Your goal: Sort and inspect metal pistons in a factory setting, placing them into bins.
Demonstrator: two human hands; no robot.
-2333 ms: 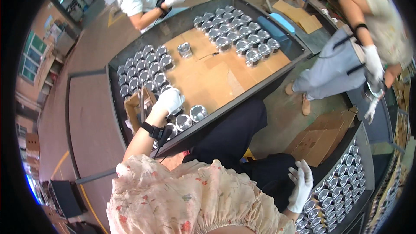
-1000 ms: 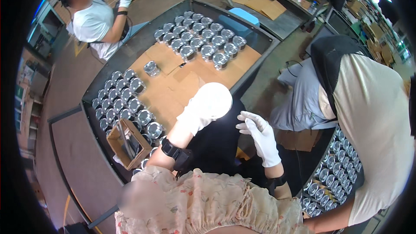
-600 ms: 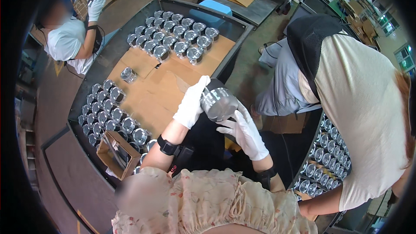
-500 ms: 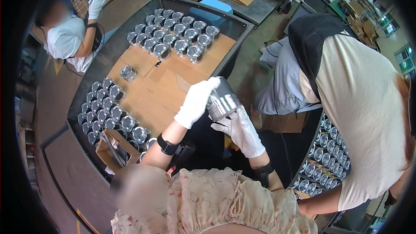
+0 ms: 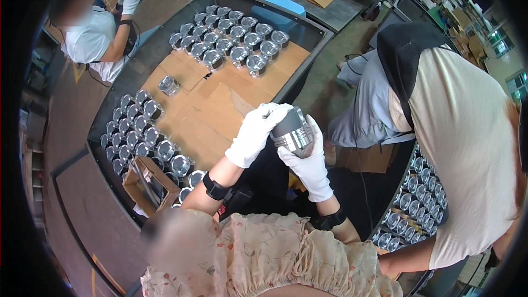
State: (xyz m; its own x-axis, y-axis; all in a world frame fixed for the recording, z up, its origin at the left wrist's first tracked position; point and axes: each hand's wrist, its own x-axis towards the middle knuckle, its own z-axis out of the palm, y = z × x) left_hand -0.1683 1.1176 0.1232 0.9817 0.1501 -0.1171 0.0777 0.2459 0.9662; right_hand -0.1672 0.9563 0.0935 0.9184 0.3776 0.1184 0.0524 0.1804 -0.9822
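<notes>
Between my two white-gloved hands is a piston (image 5: 292, 132) with a dark grey skirt and shiny grooved rings-end turned toward me. My left hand (image 5: 254, 132) grips its upper left side, fingers bent over the top. My right hand (image 5: 308, 165) cups it from below and the right, thumb up along its side. The piston is tilted and held above the near edge of a cardboard-lined bin (image 5: 231, 99). A lone piston (image 5: 169, 85) stands on the cardboard, apart from the rows.
Rows of pistons (image 5: 224, 44) fill the bin's far side; more pistons (image 5: 132, 132) stand at its left. A small cardboard box (image 5: 149, 184) holds thin dark items. One co-worker (image 5: 456, 132) bends at right beside another bin of pistons (image 5: 415, 198); another person (image 5: 91, 38) stands far left.
The piston has turned in my hands and come slightly to the right, its grooved end now facing more toward me. My right hand has closed up around it. The view has shifted a little.
</notes>
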